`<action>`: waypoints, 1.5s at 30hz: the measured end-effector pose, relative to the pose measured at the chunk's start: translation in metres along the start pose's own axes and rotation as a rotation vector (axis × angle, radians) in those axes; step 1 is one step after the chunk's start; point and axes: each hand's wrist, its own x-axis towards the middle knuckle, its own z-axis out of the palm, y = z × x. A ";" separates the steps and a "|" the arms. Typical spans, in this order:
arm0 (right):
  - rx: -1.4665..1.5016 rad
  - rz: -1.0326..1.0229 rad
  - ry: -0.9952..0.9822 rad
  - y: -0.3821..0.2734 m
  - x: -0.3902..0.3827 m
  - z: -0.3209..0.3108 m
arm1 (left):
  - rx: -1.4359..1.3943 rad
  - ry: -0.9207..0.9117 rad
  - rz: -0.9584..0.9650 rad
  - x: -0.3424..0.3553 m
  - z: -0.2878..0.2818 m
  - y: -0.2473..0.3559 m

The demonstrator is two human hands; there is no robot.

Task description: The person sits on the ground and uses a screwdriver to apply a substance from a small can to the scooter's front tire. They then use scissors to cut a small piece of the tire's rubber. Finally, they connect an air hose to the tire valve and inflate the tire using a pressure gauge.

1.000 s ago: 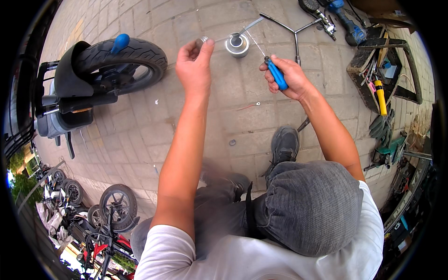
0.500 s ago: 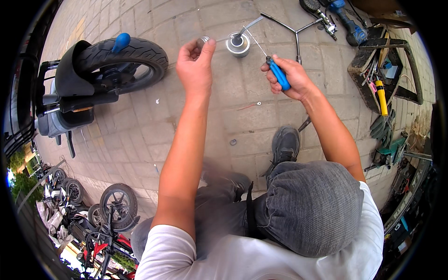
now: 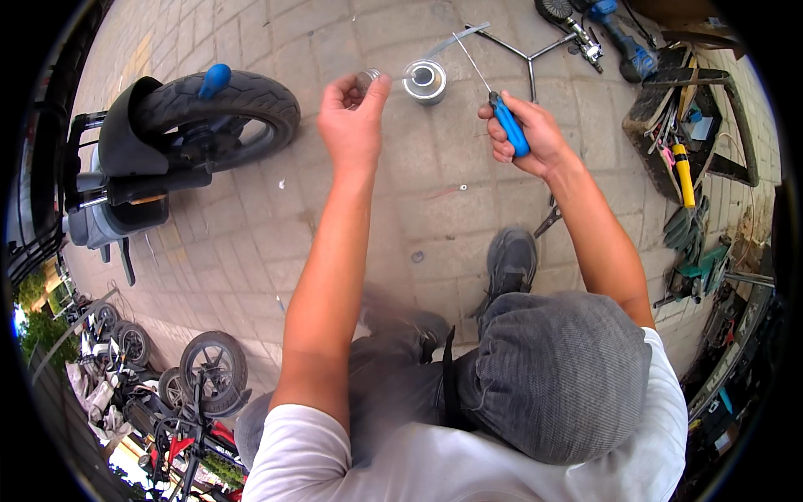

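My left hand (image 3: 351, 125) is closed on a small shiny, ridged item (image 3: 368, 79), mostly hidden by my fingers; a thin pale strip runs from it toward a round silver tin (image 3: 425, 90) on the paving. In my right hand (image 3: 527, 134) is a blue-handled tool (image 3: 508, 124) with a long thin metal shaft pointing up-left, its tip right of and above the tin. A flat pale strip (image 3: 452, 42) lies or hangs near that tip; whether they touch I cannot tell. Just beyond is a three-arm wrench (image 3: 530, 67).
A scooter's front wheel (image 3: 272, 113), a blue object on its tyre, stands at left. At right lie a power tool (image 3: 631, 54), a tool box (image 3: 648, 159), gloves (image 3: 686, 226) and bars. My shoe (image 3: 510, 259) is below. Parked motorbikes (image 3: 192, 418) fill the lower left.
My right hand and the blue-handled tool have moved right, its tip away from the tin. The flat strip has shifted right. My left hand has moved only slightly.
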 end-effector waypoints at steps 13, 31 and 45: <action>-0.018 -0.108 0.003 -0.011 -0.013 0.009 | 0.945 -0.375 0.340 0.015 0.054 -0.017; -0.627 -0.196 0.017 -0.094 0.022 0.194 | 1.021 -0.997 0.388 0.004 -0.080 0.048; -0.859 -0.551 -0.129 0.000 0.118 0.274 | -0.471 0.214 -0.189 0.113 -0.163 0.056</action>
